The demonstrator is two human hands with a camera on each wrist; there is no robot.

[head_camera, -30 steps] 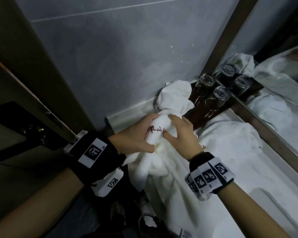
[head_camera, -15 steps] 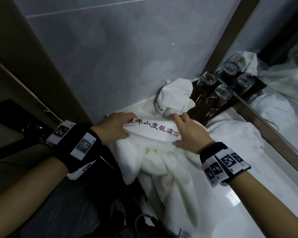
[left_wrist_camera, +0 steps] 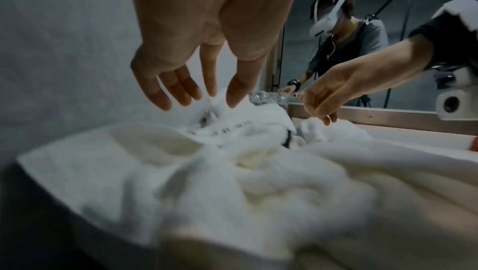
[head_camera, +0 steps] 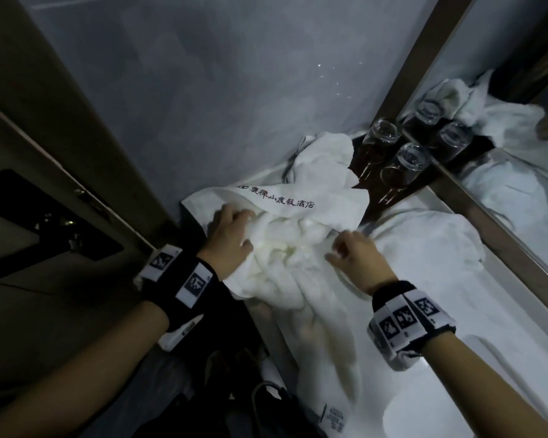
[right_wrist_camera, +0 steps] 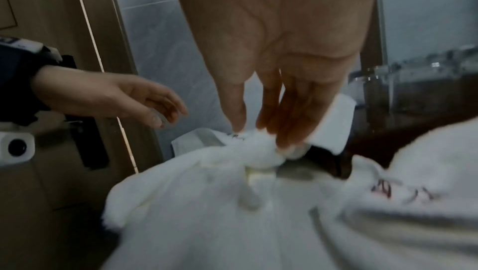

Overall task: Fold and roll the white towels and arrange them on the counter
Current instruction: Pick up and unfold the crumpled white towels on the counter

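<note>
Head view: a white counter (head_camera: 475, 368) runs beside a grey tiled wall (head_camera: 234, 90) and a mirror (head_camera: 519, 153); a lettered white towel (head_camera: 285, 248) lies crumpled at centre, glasses (head_camera: 402, 165) at two o'clock. Left wrist view: left hand (left_wrist_camera: 207, 35) above the towel, fingers straight and loose, gripping nothing. Right wrist view: right hand (right_wrist_camera: 279, 49) pinches a towel fold.

Hotel bathroom: grey tiled wall (head_camera: 203, 99), mirror (head_camera: 519, 191), upturned glasses (head_camera: 408, 159) (hotel lettering on towel (head_camera: 282, 216)).
</note>
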